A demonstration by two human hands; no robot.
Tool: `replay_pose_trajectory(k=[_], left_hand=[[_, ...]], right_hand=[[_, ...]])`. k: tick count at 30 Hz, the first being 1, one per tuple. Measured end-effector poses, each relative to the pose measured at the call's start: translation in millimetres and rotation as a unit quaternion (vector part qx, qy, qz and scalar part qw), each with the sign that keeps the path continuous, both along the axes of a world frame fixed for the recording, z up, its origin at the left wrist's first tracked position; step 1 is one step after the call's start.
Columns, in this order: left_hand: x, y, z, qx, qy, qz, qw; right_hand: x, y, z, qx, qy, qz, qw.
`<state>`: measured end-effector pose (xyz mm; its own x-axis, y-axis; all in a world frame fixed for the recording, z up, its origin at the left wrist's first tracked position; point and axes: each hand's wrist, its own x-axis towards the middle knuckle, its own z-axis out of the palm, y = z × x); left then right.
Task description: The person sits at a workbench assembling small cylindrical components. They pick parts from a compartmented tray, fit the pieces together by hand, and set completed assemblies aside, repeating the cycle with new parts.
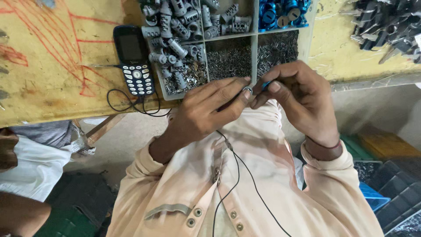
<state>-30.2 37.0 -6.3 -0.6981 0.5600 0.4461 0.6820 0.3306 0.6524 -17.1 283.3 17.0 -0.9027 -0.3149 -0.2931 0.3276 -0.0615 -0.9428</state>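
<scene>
In the head view, we see our left hand and right hand meeting at the centre of the frame. The left fingers pinch a small silver ring-shaped part. The right fingers close narrowly on something blue, mostly hidden. Above sits a grey compartment tray of metal parts, cut off at the top edge. A dark keypad phone lies on the yellow table at upper left. The dark pieces at upper right are hard to make out.
</scene>
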Motion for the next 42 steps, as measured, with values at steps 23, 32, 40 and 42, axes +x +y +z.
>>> replay_pose_trajectory(k=[23, 32, 40, 42], left_hand=[[4.4, -8.7, 1.0, 0.007, -0.034, -0.005, 0.999], [5.9, -8.2, 2.3, -0.004, -0.020, -0.002, 1.000], [-0.2, -5.1, 3.7, -0.014, 0.012, -0.046, 0.999], [-1.5, -4.0, 4.4, -0.014, 0.013, -0.055, 0.998]], right_hand=[[1.0, -9.3, 0.7, -0.028, -0.026, 0.027, 0.999], [1.6, 0.7, -12.0, -0.051, -0.077, 0.057, 0.994], [2.0, 5.7, -18.0, -0.036, -0.051, 0.056, 0.997], [2.3, 7.2, -19.5, -0.037, -0.076, 0.048, 0.995]])
